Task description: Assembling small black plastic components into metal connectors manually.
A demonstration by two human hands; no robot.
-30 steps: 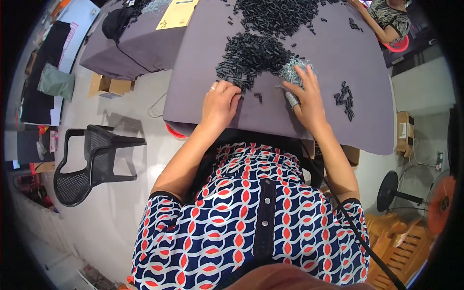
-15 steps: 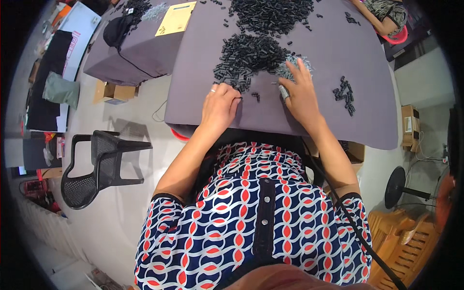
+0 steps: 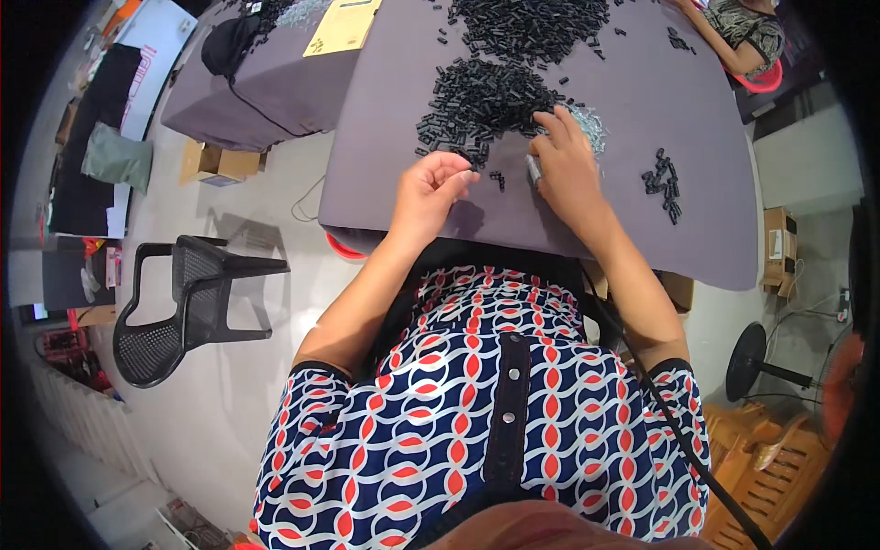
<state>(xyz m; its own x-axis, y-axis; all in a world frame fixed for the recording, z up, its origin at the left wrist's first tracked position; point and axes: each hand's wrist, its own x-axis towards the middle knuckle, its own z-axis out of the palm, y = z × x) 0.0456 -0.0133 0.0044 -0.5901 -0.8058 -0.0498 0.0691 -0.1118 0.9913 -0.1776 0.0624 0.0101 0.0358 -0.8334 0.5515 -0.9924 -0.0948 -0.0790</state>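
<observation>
My left hand (image 3: 427, 194) is pinched at the front of the black heap. A small black piece (image 3: 473, 170), mostly covered by the thumb and fingertip, is between them. My right hand (image 3: 570, 174) reaches over the near edge of a pile of small pale grey pieces (image 3: 591, 128), thumb apart from the outstretched fingers. Something silver-grey is wrapped on its thumb. A large heap of short black cylindrical pieces (image 3: 486, 101) lies just beyond my hands. A few loose black pieces (image 3: 498, 180) rest on the cloth between my hands.
The table has a grey-purple cloth (image 3: 706, 220). A small group of black pieces (image 3: 665, 188) lies to the right, another black heap (image 3: 532, 27) farther back. A second table bears a yellow booklet (image 3: 344, 26). Another person's arm (image 3: 720, 46) rests at the far right. A black chair (image 3: 197, 293) stands left.
My left hand has turned and lifted slightly, its fingertips coming away from the heap with the black piece. My right hand's fingers have drawn closer together over the grey pile.
</observation>
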